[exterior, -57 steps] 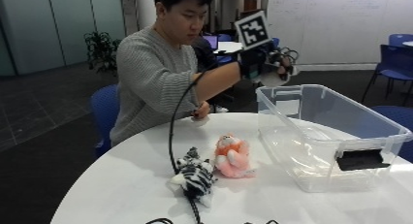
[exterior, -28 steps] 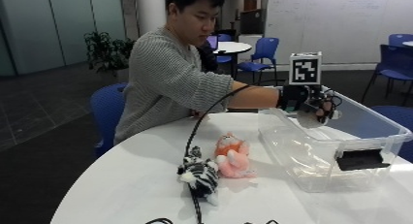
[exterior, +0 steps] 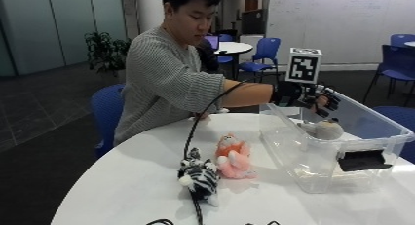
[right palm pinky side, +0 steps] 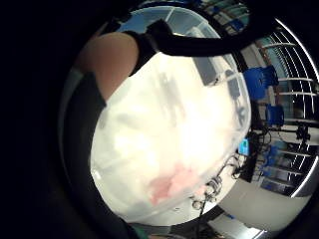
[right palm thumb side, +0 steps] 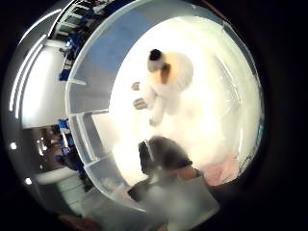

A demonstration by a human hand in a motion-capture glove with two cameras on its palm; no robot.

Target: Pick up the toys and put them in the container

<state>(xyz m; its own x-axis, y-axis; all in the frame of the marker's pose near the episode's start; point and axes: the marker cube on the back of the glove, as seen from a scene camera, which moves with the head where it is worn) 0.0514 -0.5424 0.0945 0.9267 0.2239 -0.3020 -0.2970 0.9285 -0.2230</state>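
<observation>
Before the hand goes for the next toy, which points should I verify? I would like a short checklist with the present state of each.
1. Right hand above the container, holding nothing: ok.
2. White toy lies inside the container: ok.
3. Zebra toy on the table, not yet collected: not ok.
4. Pink toy on the table beside the zebra toy, not yet collected: not ok.
5. Cable lies clear of the zebra toy: cannot tell.

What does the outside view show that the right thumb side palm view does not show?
Only the outside view shows the zebra toy and the pink toy lying on the white table, and the gloved right hand above the container. Only the thumb side palm view shows the white plush toy from above, limbs spread. Both show that toy inside the container.
</observation>
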